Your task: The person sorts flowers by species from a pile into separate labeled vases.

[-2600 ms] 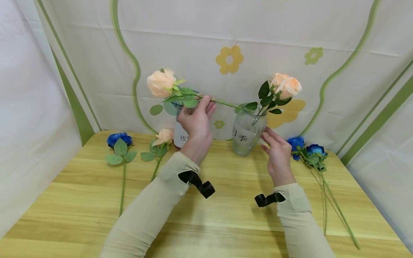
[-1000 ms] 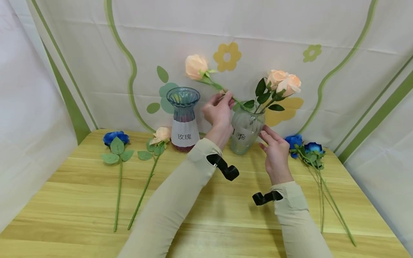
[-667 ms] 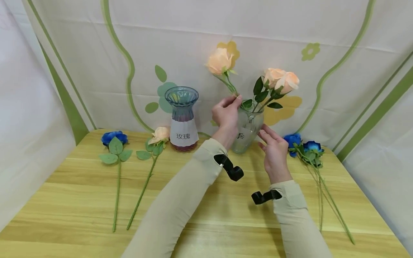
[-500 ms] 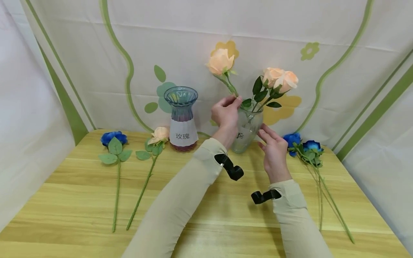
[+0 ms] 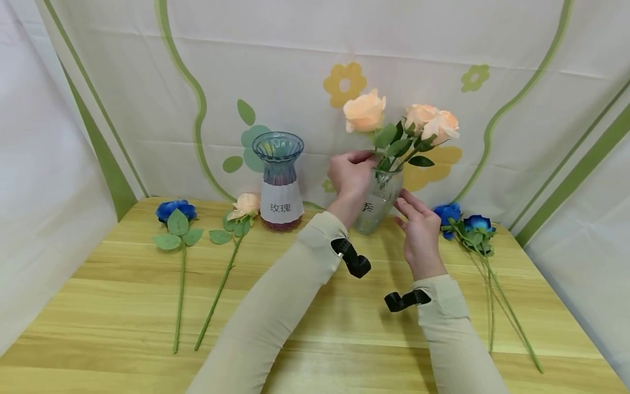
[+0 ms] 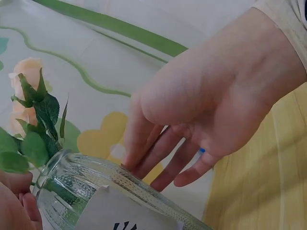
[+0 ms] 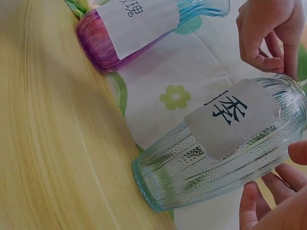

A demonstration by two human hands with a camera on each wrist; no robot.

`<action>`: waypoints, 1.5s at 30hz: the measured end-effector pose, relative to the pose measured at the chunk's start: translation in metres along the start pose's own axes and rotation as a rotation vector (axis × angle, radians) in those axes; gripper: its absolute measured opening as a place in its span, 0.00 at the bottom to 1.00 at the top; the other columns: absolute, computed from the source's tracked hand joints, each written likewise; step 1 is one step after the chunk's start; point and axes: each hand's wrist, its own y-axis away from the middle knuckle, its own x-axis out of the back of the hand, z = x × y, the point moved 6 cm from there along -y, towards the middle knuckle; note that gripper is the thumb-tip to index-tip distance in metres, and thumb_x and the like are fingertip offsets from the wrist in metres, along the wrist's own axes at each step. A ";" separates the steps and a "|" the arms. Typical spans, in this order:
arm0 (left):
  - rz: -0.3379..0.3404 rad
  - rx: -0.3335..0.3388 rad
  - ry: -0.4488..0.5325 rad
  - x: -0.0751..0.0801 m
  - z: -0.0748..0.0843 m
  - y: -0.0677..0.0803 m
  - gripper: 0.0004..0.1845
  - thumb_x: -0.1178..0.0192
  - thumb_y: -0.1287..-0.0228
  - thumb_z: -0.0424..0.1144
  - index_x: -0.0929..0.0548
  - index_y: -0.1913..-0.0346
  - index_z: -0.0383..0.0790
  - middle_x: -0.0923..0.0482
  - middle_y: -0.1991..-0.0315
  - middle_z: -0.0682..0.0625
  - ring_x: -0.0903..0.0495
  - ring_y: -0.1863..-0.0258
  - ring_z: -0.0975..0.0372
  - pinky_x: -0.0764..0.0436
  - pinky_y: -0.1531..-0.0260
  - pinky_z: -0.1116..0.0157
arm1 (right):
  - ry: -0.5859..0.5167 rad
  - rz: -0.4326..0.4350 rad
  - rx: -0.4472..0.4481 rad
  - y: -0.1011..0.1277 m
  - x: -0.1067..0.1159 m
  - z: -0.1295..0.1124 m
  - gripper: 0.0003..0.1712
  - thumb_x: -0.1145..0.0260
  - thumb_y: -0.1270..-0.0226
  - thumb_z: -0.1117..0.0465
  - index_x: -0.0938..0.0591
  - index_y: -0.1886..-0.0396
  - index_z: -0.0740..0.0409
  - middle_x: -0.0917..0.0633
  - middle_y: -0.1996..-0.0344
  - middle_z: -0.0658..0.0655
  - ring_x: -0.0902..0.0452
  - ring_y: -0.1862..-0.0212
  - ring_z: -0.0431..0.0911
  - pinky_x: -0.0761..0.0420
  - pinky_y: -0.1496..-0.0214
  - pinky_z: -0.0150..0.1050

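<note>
My left hand (image 5: 361,160) pinches the stem of a peach rose (image 5: 365,112) right at the mouth of the clear glass vase (image 5: 375,203). The stem stands in the vase, and the bloom sits beside two other peach roses (image 5: 433,121) in it. In the right wrist view the left hand's fingers (image 7: 268,40) curl just above the vase's rim (image 7: 296,93). My right hand (image 5: 404,206) is open, its straight fingers (image 6: 158,153) resting against the right side of the vase (image 6: 100,189). A white paper label (image 7: 232,120) is stuck on the vase.
A blue and purple labelled vase (image 5: 279,180) stands left of the clear one. On the wooden table (image 5: 123,306), a blue rose (image 5: 175,211) and a peach rose (image 5: 244,206) lie at the left. Blue roses (image 5: 466,225) with long stems lie at the right. A cloth backdrop (image 5: 295,65) hangs behind.
My left hand swung the peach rose from level on the left to upright, then lowered its stem into the clear vase. My right hand stayed against the vase.
</note>
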 end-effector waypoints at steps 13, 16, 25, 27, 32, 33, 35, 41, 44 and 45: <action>-0.028 0.107 0.112 0.027 -0.024 0.010 0.10 0.26 0.36 0.33 0.07 0.52 0.44 0.07 0.58 0.53 0.11 0.59 0.64 0.13 0.55 0.65 | -0.014 -0.017 -0.008 -0.003 0.000 0.001 0.24 0.35 0.20 0.58 0.19 0.28 0.54 0.23 0.27 0.49 0.20 0.37 0.40 0.20 0.43 0.36; -0.050 0.092 0.183 0.037 -0.031 0.015 0.14 0.27 0.34 0.31 0.08 0.46 0.41 0.07 0.54 0.50 0.11 0.56 0.63 0.13 0.53 0.67 | -0.010 -0.020 -0.010 -0.002 0.000 0.001 0.24 0.35 0.20 0.58 0.19 0.28 0.54 0.24 0.26 0.49 0.20 0.37 0.40 0.20 0.41 0.36; -0.105 0.016 0.277 0.074 -0.046 0.032 0.18 0.27 0.35 0.30 0.11 0.43 0.40 0.09 0.47 0.45 0.11 0.49 0.59 0.13 0.44 0.66 | -0.007 -0.022 -0.009 0.000 0.000 0.000 0.24 0.35 0.20 0.57 0.19 0.28 0.53 0.25 0.23 0.50 0.20 0.37 0.39 0.20 0.42 0.35; -0.109 0.010 0.276 0.085 -0.049 0.036 0.18 0.26 0.36 0.30 0.11 0.43 0.40 0.09 0.47 0.45 0.11 0.50 0.60 0.13 0.43 0.65 | -0.007 -0.020 -0.011 0.000 0.000 0.000 0.24 0.35 0.20 0.57 0.19 0.28 0.53 0.25 0.23 0.50 0.20 0.38 0.39 0.20 0.43 0.34; -0.129 0.021 0.262 0.115 -0.057 0.042 0.18 0.27 0.34 0.32 0.11 0.42 0.41 0.10 0.45 0.46 0.11 0.46 0.58 0.14 0.40 0.65 | -0.006 -0.016 -0.007 0.000 0.000 0.000 0.24 0.35 0.20 0.57 0.19 0.28 0.53 0.25 0.24 0.49 0.19 0.38 0.39 0.21 0.41 0.37; -0.128 0.025 0.252 0.121 -0.058 0.043 0.18 0.27 0.33 0.33 0.12 0.42 0.42 0.10 0.44 0.46 0.11 0.46 0.58 0.14 0.40 0.65 | -0.007 -0.016 -0.009 0.000 0.000 0.000 0.24 0.35 0.20 0.57 0.19 0.28 0.53 0.25 0.24 0.49 0.19 0.38 0.39 0.21 0.40 0.37; -0.119 0.029 0.244 0.132 -0.060 0.044 0.17 0.27 0.33 0.33 0.12 0.41 0.41 0.11 0.43 0.45 0.11 0.46 0.58 0.14 0.42 0.67 | -0.006 -0.012 -0.012 -0.001 0.000 0.000 0.24 0.34 0.20 0.57 0.19 0.29 0.53 0.24 0.25 0.49 0.19 0.38 0.39 0.22 0.39 0.38; -0.064 0.035 0.251 0.165 -0.066 0.042 0.21 0.29 0.35 0.27 0.15 0.38 0.31 0.14 0.40 0.36 0.10 0.55 0.67 0.13 0.51 0.72 | -0.005 -0.014 -0.024 0.000 0.001 -0.001 0.24 0.34 0.21 0.56 0.19 0.28 0.52 0.24 0.25 0.49 0.20 0.37 0.39 0.22 0.39 0.38; -0.043 0.044 0.229 0.184 -0.070 0.040 0.22 0.29 0.34 0.27 0.16 0.37 0.29 0.14 0.38 0.36 0.10 0.56 0.70 0.14 0.50 0.74 | 0.000 -0.019 -0.025 0.001 0.000 -0.001 0.25 0.35 0.20 0.56 0.19 0.28 0.52 0.26 0.23 0.49 0.20 0.36 0.39 0.24 0.34 0.41; -0.034 0.046 0.210 0.191 -0.070 0.040 0.22 0.29 0.34 0.28 0.16 0.37 0.30 0.14 0.39 0.37 0.11 0.55 0.70 0.14 0.49 0.75 | 0.003 -0.021 -0.024 0.001 0.000 -0.001 0.25 0.35 0.20 0.56 0.19 0.27 0.52 0.26 0.23 0.49 0.21 0.35 0.40 0.25 0.33 0.42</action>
